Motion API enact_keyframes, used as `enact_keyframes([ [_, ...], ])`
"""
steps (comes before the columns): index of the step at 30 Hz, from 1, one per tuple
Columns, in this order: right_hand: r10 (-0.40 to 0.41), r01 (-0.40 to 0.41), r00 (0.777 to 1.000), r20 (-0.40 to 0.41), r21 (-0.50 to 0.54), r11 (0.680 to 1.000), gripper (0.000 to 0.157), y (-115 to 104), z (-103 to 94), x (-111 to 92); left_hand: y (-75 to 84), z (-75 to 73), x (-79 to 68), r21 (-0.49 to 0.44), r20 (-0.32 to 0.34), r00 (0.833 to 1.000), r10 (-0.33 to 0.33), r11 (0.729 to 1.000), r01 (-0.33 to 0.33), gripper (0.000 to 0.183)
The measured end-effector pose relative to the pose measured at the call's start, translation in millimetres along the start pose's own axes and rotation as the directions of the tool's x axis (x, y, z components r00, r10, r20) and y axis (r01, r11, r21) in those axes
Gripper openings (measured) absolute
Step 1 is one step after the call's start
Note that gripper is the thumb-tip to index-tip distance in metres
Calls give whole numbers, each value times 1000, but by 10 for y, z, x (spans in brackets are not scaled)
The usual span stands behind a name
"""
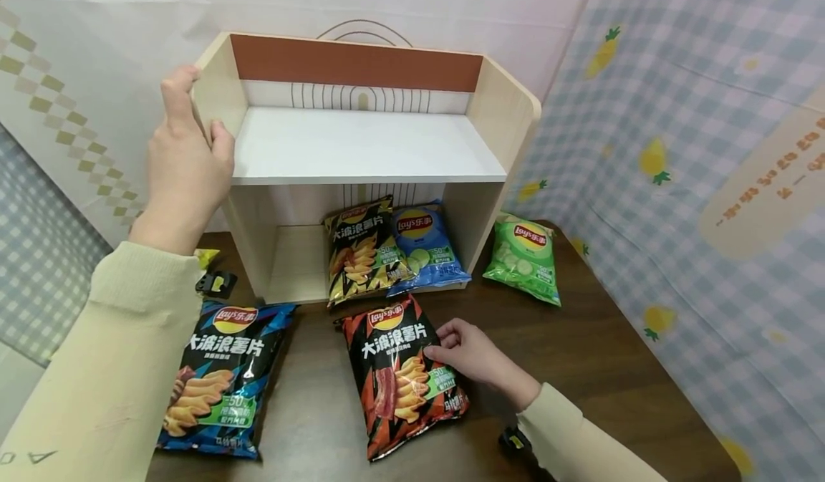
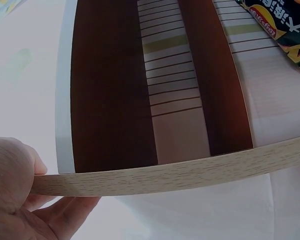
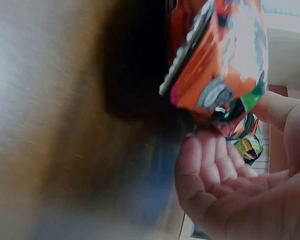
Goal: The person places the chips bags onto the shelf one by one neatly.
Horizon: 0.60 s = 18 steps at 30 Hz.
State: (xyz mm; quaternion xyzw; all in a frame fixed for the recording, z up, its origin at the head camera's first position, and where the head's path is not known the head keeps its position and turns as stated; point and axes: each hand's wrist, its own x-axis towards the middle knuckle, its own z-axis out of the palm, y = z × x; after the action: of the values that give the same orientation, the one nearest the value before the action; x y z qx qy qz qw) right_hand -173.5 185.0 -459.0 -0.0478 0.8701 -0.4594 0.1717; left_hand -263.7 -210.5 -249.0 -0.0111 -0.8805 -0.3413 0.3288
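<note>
My left hand grips the left side panel of a two-tier wooden shelf, thumb on the inside face and fingers outside. My right hand pinches the right edge of a black and red bag of chips in front of the shelf. In the right wrist view the thumb lies on one side of that bag and curled fingers on the other. A black and gold chip bag and a blue chip bag lean side by side in the lower compartment.
A black and blue chip bag lies on the dark wooden table at the left. A green chip bag sits right of the shelf. Patterned cloth hangs behind and beside the table. A small yellow thing shows beside the left sleeve.
</note>
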Motion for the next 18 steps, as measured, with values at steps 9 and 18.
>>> enact_keyframes([
  [9,94,-96,995,-36,-40,995,76,19,131,-300,34,-9,-23,-5,13,1000,-17,1000,17,52],
  [18,105,-98,994,41,-141,985,88,32,235,-386,54,-15,-33,6,26,999,-19,1000,19,53],
])
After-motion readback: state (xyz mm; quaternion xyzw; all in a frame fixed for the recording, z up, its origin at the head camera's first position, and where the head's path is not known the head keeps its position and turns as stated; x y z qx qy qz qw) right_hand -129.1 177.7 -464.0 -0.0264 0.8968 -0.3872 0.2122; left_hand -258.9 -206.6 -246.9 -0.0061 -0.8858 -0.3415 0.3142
